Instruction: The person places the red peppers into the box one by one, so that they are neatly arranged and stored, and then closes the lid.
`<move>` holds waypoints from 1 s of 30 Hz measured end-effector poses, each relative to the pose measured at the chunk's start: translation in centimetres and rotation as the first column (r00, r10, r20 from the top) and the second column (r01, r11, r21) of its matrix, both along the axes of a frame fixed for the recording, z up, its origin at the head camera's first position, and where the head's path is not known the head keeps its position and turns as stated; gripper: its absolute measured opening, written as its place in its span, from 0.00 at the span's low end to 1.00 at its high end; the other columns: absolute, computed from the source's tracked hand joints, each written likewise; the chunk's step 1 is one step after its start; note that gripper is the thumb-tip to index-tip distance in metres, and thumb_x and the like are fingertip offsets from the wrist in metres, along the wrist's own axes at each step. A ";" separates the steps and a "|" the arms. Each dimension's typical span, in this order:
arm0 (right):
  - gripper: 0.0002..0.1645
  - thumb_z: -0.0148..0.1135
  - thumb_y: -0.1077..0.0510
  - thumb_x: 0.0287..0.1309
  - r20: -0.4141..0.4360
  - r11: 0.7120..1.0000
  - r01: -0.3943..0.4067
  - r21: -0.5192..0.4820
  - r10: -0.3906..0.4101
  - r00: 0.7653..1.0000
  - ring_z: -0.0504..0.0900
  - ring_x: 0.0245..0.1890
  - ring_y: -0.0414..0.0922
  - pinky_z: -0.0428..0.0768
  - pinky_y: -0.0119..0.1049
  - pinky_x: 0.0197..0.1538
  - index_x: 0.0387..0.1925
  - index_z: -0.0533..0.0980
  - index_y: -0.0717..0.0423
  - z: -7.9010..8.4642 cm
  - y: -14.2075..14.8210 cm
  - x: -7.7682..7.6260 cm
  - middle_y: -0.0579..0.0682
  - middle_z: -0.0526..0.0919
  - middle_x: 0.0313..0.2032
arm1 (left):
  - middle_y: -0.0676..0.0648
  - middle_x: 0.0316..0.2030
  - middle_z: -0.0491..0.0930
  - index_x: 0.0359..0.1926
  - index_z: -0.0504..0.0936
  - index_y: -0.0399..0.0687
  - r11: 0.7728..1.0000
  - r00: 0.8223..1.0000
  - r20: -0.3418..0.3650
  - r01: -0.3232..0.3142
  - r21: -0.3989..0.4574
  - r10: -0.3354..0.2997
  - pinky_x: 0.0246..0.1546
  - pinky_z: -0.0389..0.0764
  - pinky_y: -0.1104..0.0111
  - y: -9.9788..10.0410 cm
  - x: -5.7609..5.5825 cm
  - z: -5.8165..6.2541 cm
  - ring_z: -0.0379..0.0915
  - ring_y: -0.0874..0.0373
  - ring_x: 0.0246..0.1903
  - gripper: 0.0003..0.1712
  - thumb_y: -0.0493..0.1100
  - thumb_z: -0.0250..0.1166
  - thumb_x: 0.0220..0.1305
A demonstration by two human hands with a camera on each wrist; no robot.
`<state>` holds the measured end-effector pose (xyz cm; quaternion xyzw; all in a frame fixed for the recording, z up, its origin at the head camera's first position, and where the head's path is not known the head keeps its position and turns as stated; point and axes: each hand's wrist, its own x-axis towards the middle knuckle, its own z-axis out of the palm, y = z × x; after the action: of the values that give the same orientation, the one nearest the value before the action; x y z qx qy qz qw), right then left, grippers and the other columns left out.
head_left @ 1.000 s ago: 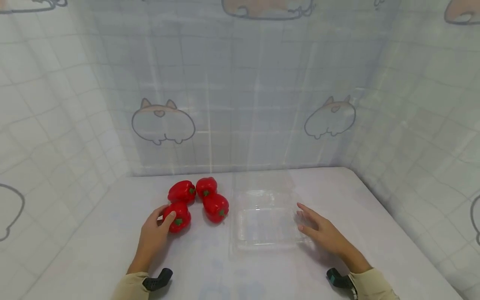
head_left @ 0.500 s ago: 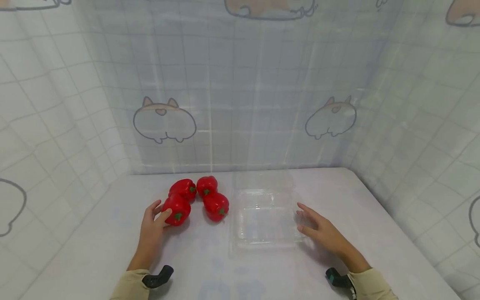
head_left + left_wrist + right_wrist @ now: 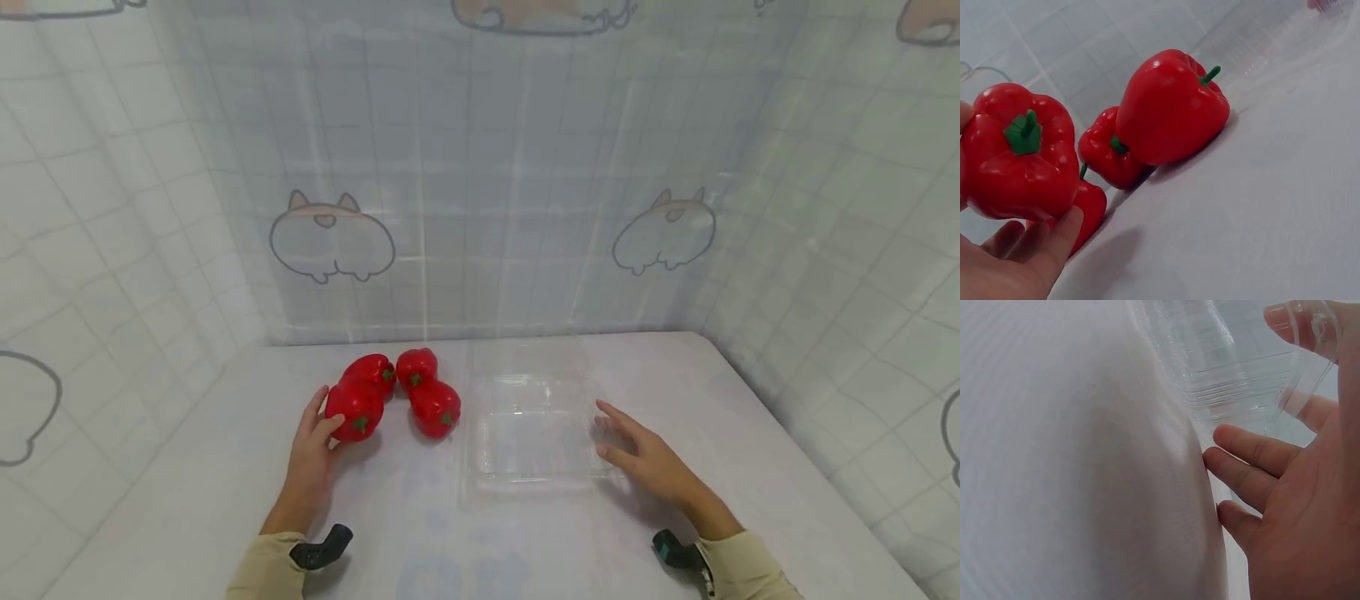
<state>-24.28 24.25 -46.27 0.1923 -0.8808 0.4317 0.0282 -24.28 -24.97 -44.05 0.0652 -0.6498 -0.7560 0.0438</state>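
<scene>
My left hand [image 3: 307, 458] grips a red bell pepper [image 3: 354, 408] with a green stem. In the left wrist view this held pepper [image 3: 1019, 156] is off the table, its shadow falling below. Behind it lies another red pepper [image 3: 375, 369], partly covered. Two more, a back pepper [image 3: 416, 367] and a front pepper [image 3: 435, 408], touch each other to the right. A clear plastic box [image 3: 536, 479] with its lid [image 3: 525, 358] folded back lies mid-table. Beside the box's right edge, my right hand [image 3: 648, 458] has relaxed, spread fingers; its thumb shows through the clear rim [image 3: 1297, 331].
The white table [image 3: 420, 542] ends at a back edge against a tiled-pattern curtain [image 3: 495, 208]. Similar curtains close off the left side [image 3: 105, 250] and right side [image 3: 840, 250]. Dark wrist cameras sit at both cuffs.
The left hand has lifted its pepper and moved it slightly up and away, so it overlaps the pepper behind more. The right hand, box and other peppers stay put.
</scene>
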 end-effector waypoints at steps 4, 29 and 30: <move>0.41 0.63 0.49 0.67 0.022 1.000 0.014 -0.008 -0.014 1.000 0.65 0.70 0.59 0.59 0.65 0.69 0.77 0.58 0.47 -0.1 0.0 0.2 0.57 0.74 0.66 | 0.53 0.77 0.43 0.80 0.42 0.66 0.996 1.000 -0.021 0.018 0.084 -0.016 0.59 0.75 0.69 0.3 0.0 0.1 0.44 0.53 0.72 0.42 0.46 0.55 0.74; 0.47 0.63 0.48 0.68 0.050 0.996 -0.083 -0.023 0.085 0.995 0.58 0.74 0.57 0.52 0.67 0.70 0.79 0.50 0.42 0.3 0.2 0.0 0.57 0.62 0.73 | 0.51 0.72 0.53 0.77 0.46 0.61 0.966 0.982 -0.167 0.124 0.228 -0.086 0.56 0.78 0.61 3.6 -1.4 2.3 0.52 0.52 0.69 0.41 0.39 0.57 0.71; 0.47 0.63 0.48 0.68 0.052 0.996 -0.084 -0.018 0.085 0.995 0.58 0.74 0.56 0.52 0.65 0.70 0.79 0.49 0.41 0.4 0.2 0.0 0.56 0.61 0.74 | 0.51 0.72 0.53 0.78 0.46 0.61 0.967 0.979 -0.177 0.139 0.213 -0.102 0.56 0.79 0.61 3.7 -1.5 2.4 0.52 0.51 0.70 0.42 0.39 0.57 0.71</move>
<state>-24.25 24.44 -45.91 0.2178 -0.8689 0.4442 -0.0121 -25.74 -21.27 -41.61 -0.0328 -0.5573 -0.8285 0.0437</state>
